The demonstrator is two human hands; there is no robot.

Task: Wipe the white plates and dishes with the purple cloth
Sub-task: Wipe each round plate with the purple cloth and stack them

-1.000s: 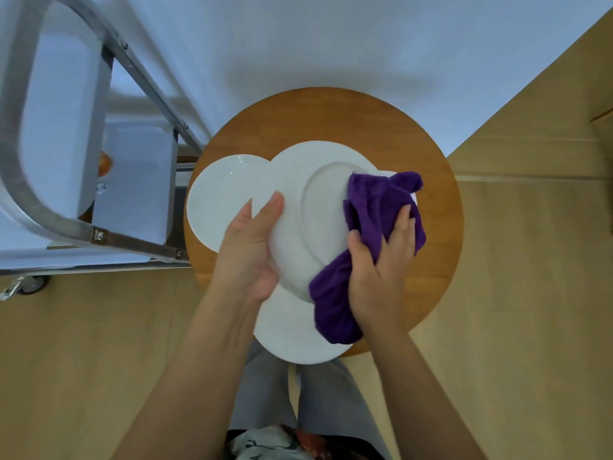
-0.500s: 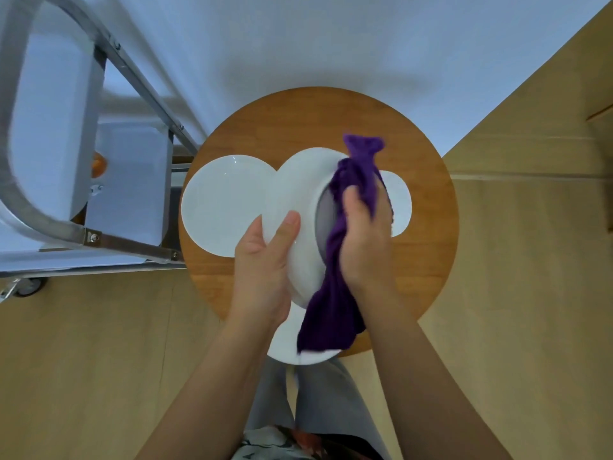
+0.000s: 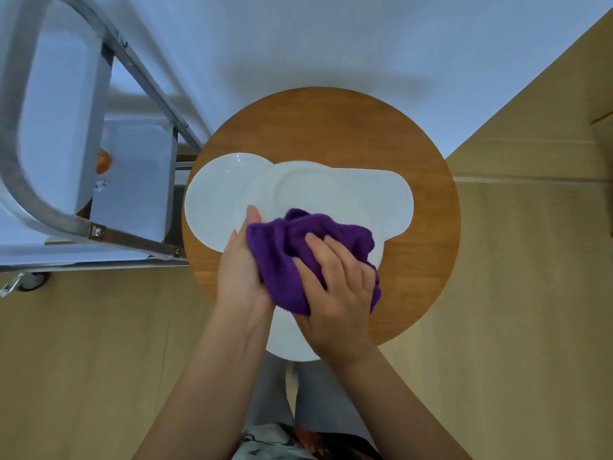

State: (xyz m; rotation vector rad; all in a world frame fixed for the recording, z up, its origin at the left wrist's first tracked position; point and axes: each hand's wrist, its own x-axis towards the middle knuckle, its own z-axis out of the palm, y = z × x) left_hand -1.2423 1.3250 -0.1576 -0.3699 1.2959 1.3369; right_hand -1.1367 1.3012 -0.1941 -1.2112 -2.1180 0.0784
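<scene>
Over a round wooden table [image 3: 331, 124] I hold a large white plate [image 3: 308, 190] with my left hand [image 3: 242, 263], which grips its near left edge; the thumb lies on the rim. My right hand [image 3: 335, 287] presses the bunched purple cloth [image 3: 295, 247] against the plate's near side, fingers spread over the cloth. A second white plate [image 3: 212, 200] lies flat at the table's left. A white dish [image 3: 394, 200] shows behind the held plate on the right. Another white plate [image 3: 288, 340] pokes out below my hands at the table's near edge.
A metal-framed cart [image 3: 66, 224] with white panels stands close to the table's left side, one caster [image 3: 30, 280] on the wooden floor. A pale wall [image 3: 298, 38] runs behind the table. My grey trouser legs [image 3: 282, 393] are under the near edge.
The held plate has tipped from steeply tilted to nearly facing me. My right hand drew the cloth from the plate's far right rim down to its near side, beside my left hand.
</scene>
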